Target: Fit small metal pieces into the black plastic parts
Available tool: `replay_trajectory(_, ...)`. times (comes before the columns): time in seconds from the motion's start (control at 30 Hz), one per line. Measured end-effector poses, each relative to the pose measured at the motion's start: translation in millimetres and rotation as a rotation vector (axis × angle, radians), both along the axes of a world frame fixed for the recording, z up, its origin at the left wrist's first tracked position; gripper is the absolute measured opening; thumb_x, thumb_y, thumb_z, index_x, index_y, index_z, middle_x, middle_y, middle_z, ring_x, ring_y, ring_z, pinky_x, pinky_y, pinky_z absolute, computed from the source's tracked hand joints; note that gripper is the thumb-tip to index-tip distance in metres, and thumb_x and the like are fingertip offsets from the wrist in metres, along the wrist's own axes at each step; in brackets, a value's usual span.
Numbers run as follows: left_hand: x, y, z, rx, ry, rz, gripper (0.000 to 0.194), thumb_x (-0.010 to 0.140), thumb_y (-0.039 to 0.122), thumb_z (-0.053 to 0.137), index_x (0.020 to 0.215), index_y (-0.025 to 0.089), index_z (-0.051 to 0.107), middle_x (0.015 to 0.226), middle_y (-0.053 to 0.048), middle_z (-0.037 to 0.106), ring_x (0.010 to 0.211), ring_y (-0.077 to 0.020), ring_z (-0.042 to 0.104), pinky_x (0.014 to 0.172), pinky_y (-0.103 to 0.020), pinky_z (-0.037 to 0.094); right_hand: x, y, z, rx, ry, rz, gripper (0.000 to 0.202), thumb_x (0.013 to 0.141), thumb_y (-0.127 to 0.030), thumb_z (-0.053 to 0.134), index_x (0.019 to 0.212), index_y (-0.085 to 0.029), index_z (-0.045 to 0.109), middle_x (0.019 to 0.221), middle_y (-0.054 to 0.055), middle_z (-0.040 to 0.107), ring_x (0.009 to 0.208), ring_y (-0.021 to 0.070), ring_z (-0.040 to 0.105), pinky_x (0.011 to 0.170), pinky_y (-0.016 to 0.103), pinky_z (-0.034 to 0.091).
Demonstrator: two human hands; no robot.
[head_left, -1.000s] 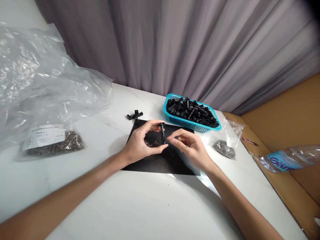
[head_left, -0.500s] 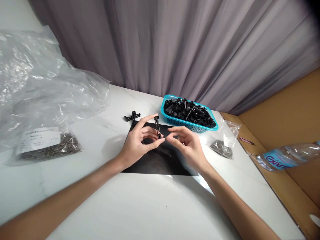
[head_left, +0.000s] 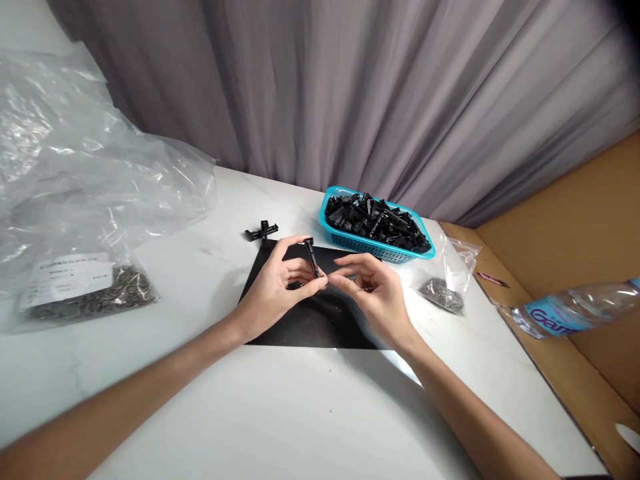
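My left hand (head_left: 273, 287) grips a slim black plastic part (head_left: 311, 257) between thumb and index finger, the part standing tilted over a black mat (head_left: 305, 327). My right hand (head_left: 377, 293) is pinched at the lower end of that part, its thumb and index fingertips meeting my left thumb. Whatever sits between the right fingertips is too small to make out. Small shiny pieces (head_left: 351, 279) lie on the mat behind the right fingers. Beyond my left hand, a few similar black plastic parts (head_left: 262, 231) lie crossed on the white table.
A blue basket (head_left: 380, 250) heaped with black parts stands behind the mat. Bags of small metal pieces lie on the right (head_left: 443, 293) and left (head_left: 100, 293), the left one beside a large clear plastic bag (head_left: 125, 173). A water bottle (head_left: 575, 310) lies at the far right.
The black part has turned slightly in my left hand and now shows a narrower side. My right fingertips have moved in against its lower end. The whole view has shifted slightly.
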State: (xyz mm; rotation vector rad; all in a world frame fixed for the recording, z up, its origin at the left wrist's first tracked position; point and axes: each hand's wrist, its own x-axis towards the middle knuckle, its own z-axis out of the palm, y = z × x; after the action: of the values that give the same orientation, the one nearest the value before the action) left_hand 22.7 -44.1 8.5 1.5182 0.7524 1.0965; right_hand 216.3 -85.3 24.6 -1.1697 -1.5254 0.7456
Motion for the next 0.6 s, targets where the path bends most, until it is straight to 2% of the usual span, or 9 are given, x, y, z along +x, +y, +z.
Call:
replay_trajectory(0.1,-1,1,-1.8,-0.007,-0.001,-0.026,0.065,0.084,0.03,0.077,0.136,0.027,0.038,0.097,-0.001,0.075,0.086,-0.0183,0.074,0.091,-0.038,0.059,1,0,-0.7,0.019,-0.03,-0.009,0.024,0.088,-0.042,0.076,0.101,-0.022,0.073,0.089,0.003,0.076,0.051,0.0095,0.035,0.048,0.027,0.033)
replay_trajectory(0.33,1,-1,-0.7,-0.043,-0.029,-0.032,0.067,0.082,0.027,0.078,0.133,0.028,0.035,0.094,0.0,0.074,0.086,-0.0157,0.072,0.09,-0.036,0.058,1,-1,-3.3,0.067,-0.064,-0.016,0.015,0.089,-0.037,0.077,0.094,-0.023,0.076,0.079,0.0,0.071,0.053,0.01,0.037,0.049,0.027,0.034)
replay_trajectory(0.5,0,-2,2.7,-0.099,-0.074,-0.052,0.067,0.081,0.026,0.079,0.131,0.027,0.035,0.094,0.001,0.074,0.083,-0.0163,0.074,0.087,-0.036,0.06,1,-3,2.0,0.059,-0.103,0.001,0.015,0.089,-0.037,0.077,0.095,-0.023,0.078,0.078,0.0,0.072,0.051,0.0097,0.038,0.049,0.027,0.034)
replay_trajectory(0.6,-1,-1,3.8,-0.151,-0.105,-0.083,0.066,0.082,0.026,0.079,0.131,0.026,0.035,0.094,-0.001,0.074,0.084,-0.0181,0.075,0.084,-0.036,0.06,5,-3,7.6,0.095,-0.154,0.08,0.012,0.093,-0.032,0.073,0.101,-0.025,0.079,0.083,0.001,0.073,0.057,0.0116,0.048,0.052,0.028,0.037)
